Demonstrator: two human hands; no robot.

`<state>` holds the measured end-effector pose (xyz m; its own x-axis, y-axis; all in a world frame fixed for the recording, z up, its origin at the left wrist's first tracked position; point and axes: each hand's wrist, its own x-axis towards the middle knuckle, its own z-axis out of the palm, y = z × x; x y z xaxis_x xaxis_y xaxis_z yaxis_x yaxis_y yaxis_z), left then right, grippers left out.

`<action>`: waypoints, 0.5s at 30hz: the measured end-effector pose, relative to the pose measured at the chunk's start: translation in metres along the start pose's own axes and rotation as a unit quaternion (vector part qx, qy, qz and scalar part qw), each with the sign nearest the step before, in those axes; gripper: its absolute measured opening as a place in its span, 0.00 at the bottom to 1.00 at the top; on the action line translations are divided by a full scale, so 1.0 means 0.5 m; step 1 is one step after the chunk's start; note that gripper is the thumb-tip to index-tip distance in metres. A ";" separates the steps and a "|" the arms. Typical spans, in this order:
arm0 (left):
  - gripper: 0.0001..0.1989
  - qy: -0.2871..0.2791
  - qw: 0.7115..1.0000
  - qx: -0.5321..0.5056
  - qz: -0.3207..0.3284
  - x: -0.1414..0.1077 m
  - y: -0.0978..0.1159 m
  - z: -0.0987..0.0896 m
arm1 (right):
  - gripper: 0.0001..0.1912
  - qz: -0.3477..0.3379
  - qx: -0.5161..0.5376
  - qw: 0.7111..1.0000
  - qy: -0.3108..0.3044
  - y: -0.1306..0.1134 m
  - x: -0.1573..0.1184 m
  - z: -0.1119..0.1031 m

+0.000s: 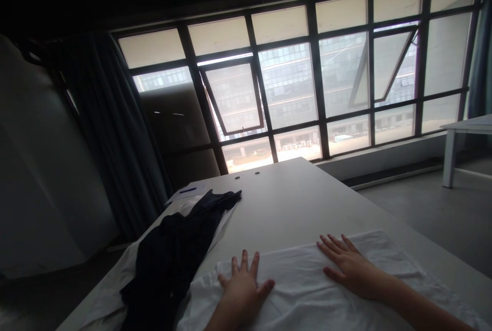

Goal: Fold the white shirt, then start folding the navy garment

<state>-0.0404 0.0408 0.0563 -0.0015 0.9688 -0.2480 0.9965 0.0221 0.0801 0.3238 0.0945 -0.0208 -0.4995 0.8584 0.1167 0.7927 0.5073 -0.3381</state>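
Note:
A white cloth [300, 280] lies spread over the near part of a white table [280, 203], with some wrinkles in it. My left hand [244, 290] rests flat on the cloth near its left side, fingers spread. Farther right, my right hand [348, 267] lies on the same cloth close to its far edge, fingers apart and pointing up and left. Neither hand grips anything. Just left of the white cloth is a dark garment [172, 244], crumpled on top of other white fabric [115, 280].
Papers with a blue pen [188, 190] lie at the table's far left edge. Two round holes show near its far end. Dark curtains [115, 141] hang at the left, and windows [288, 85] span the back. Another white table [469, 126] stands at the right.

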 end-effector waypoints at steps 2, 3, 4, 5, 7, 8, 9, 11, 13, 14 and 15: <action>0.46 -0.022 1.000 -0.003 -0.014 0.005 -0.016 -0.011 | 0.36 -0.003 0.001 1.000 -0.001 0.004 -0.001 0.001; 0.46 -0.026 0.999 -0.005 -0.018 0.008 -0.023 -0.013 | 0.35 -0.005 0.003 1.000 -0.001 0.006 -0.001 0.001; 0.46 -0.026 0.999 -0.005 -0.020 0.011 -0.027 -0.015 | 0.35 -0.007 0.006 1.000 -0.001 0.009 -0.001 0.002; 0.46 -0.023 0.999 -0.005 -0.021 0.014 -0.030 -0.015 | 0.35 -0.008 0.009 1.000 -0.002 0.012 -0.001 0.002; 0.46 -0.013 1.000 -0.002 -0.022 0.018 -0.034 -0.015 | 0.35 -0.008 0.014 1.000 -0.003 0.018 -0.002 0.002; 0.47 -0.008 1.000 0.002 -0.027 0.020 -0.035 -0.015 | 0.35 -0.007 0.015 1.000 -0.003 0.021 -0.003 0.002; 0.47 -0.001 0.999 0.008 -0.034 0.021 -0.037 -0.017 | 0.36 -0.005 0.015 1.000 -0.003 0.023 -0.003 0.001; 0.48 0.022 0.998 0.029 -0.054 0.023 -0.044 -0.024 | 0.36 -0.002 0.014 1.000 -0.002 0.025 -0.005 -0.001; 0.45 0.042 0.996 0.058 -0.057 0.024 -0.054 -0.033 | 0.36 0.004 0.013 1.000 -0.004 0.027 -0.006 -0.004; 0.43 0.045 0.995 0.074 -0.050 0.025 -0.059 -0.037 | 0.36 0.008 0.012 1.000 -0.006 0.028 -0.006 -0.005; 0.41 0.041 0.994 0.089 -0.041 0.025 -0.064 -0.040 | 0.35 0.012 0.011 1.000 -0.008 0.030 -0.007 -0.007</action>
<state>-0.0738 0.0571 0.0702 -0.0837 0.9825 -0.1663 0.9917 0.0657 -0.1107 0.3383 0.0995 -0.0230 -0.4859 0.8691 0.0931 0.7970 0.4842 -0.3609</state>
